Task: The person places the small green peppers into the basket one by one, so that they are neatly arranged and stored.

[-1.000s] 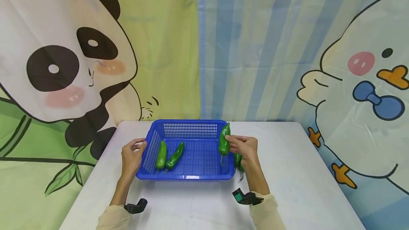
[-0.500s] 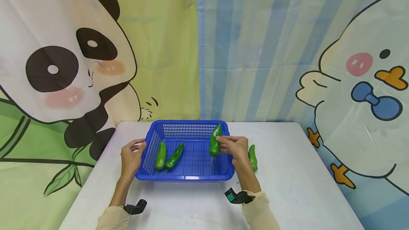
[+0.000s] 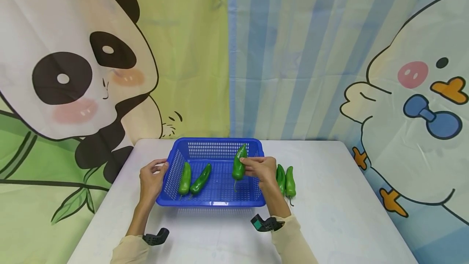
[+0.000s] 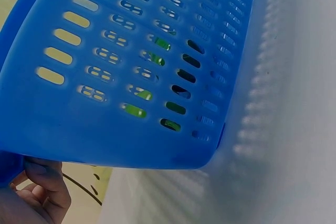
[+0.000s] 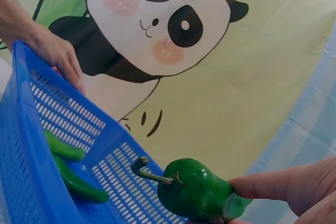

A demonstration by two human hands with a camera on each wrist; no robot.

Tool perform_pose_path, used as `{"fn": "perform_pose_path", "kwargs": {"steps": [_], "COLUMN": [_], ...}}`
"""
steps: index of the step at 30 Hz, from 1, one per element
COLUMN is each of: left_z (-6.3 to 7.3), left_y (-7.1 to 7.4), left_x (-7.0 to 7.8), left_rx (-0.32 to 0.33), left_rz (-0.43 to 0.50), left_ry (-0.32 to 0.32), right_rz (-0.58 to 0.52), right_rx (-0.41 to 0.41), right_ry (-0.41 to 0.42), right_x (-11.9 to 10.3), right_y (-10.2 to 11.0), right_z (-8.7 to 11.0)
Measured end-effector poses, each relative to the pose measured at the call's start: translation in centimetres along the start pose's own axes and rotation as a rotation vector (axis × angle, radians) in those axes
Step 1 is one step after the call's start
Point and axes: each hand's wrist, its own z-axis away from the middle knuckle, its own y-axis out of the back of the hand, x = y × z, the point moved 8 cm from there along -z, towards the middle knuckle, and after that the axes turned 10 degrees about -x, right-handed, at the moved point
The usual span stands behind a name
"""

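Observation:
My right hand [image 3: 261, 170] pinches a green chili pepper [image 3: 239, 164] over the right part of a blue plastic basket [image 3: 210, 203]. In the right wrist view this pepper [image 5: 191, 187] shows its curved stem, with thumb and fingertips at its other end. Two more green peppers lie inside the basket on the left, a lighter one [image 3: 185, 178] and a darker one [image 3: 201, 179]. With curled fingers, my left hand [image 3: 151, 180] grips the basket's left rim; in the left wrist view its fingers [image 4: 50, 184] show below the rim.
Two green peppers, one [image 3: 281, 178] partly behind my right wrist and another [image 3: 290, 182], lie on the white table [image 3: 337, 199] right of the basket. Cartoon-printed curtains [image 3: 190, 52] hang behind the table. Each wrist wears a black mount [image 3: 156, 237].
My right hand has carried the pepper leftward from the basket's right rim to over its inside. The two peppers on the table have come into clearer view. My left hand stays put.

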Motion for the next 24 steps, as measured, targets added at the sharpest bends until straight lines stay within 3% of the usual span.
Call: {"fn": "perform_pose_path", "kwargs": {"steps": [17, 24], "left_z": [0.0, 0.1], "left_y": [0.0, 0.0], "left_x": [0.1, 0.0], "left_rx": [-0.003, -0.009], "left_rz": [0.005, 0.001], "left_ry": [0.006, 0.015], "right_rz": [-0.017, 0.038], "right_rx": [-0.063, -0.054], "right_ry": [-0.001, -0.032], "right_x": [0.7, 1.0], "right_y": [-3.5, -4.8], "right_z": [-1.3, -1.6]}}
